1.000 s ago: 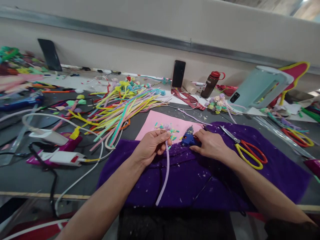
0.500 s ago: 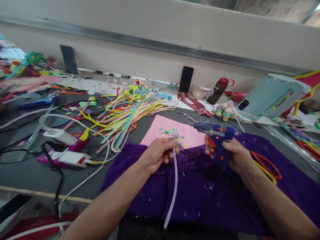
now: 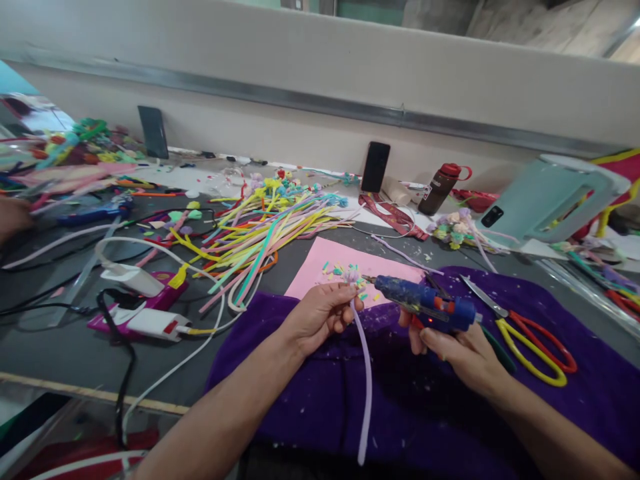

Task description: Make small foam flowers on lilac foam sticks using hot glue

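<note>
My left hand [image 3: 320, 315] pinches a lilac pipe cleaner [image 3: 365, 373] just under its small fuzzy flower head; the stem hangs down over the purple cloth [image 3: 575, 407]. My right hand [image 3: 457, 350] grips a blue glue gun [image 3: 425, 303], whose nozzle points left at the flower head and almost touches it. A red light glows on the gun. Both hands hover above the near edge of a pink sheet [image 3: 320, 263] dotted with small coloured bits.
Yellow and red scissors [image 3: 525, 337] lie on the cloth to the right. A heap of coloured pipe cleaners [image 3: 260, 227], white cables, chargers, two propped phones [image 3: 375, 167], a brown bottle [image 3: 440, 188] and a pale green kettle [image 3: 550, 200] crowd the table. Another person's hand [image 3: 13, 217] shows far left.
My right hand lifted the glue gun off the cloth and swung its nozzle left to the flower head. The left hand kept hold of the pipe cleaner.
</note>
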The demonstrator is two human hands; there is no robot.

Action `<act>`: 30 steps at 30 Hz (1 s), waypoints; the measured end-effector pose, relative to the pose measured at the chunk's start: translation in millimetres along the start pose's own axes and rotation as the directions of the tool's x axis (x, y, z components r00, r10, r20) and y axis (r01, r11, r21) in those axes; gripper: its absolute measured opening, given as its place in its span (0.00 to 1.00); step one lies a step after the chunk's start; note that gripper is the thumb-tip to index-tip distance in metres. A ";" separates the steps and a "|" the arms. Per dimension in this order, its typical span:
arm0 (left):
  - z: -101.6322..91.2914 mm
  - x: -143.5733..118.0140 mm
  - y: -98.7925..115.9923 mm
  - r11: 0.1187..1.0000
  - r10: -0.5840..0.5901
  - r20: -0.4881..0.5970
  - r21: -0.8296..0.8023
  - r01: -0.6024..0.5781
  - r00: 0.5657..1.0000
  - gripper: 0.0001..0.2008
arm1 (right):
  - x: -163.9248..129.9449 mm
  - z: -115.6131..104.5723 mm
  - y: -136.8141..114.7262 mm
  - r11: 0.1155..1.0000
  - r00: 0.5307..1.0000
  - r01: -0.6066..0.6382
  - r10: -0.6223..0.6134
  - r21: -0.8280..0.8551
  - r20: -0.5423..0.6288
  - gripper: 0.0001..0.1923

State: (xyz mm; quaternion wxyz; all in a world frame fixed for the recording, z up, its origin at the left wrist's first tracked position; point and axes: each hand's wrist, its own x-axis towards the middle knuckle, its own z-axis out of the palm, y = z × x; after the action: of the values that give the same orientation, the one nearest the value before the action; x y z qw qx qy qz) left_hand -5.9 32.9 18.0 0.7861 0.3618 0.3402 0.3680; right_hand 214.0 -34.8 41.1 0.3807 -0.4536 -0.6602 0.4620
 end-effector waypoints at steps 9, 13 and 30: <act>3.9 -1.1 1.1 1.000 0.006 0.019 0.005 -0.007 1.000 0.09 | -3.4 2.6 12.8 0.980 0.996 0.085 -0.086 -0.178 0.002 0.08; 5.1 -1.8 1.4 1.000 0.011 0.013 -0.007 -0.011 1.000 0.07 | -3.2 3.3 10.0 0.969 0.995 0.104 -0.100 -0.224 0.030 0.07; 4.0 -1.0 -0.2 1.000 0.009 0.004 -0.004 -0.009 1.000 0.08 | -2.3 6.1 11.9 0.960 0.993 0.110 -0.117 -0.256 -0.013 0.08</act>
State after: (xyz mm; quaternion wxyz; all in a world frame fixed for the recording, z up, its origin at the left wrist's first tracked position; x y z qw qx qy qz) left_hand -3.2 30.7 20.1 0.7860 0.3623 0.3361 0.3714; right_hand 212.0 -36.7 27.8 0.3545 -0.4666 -0.7335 0.3442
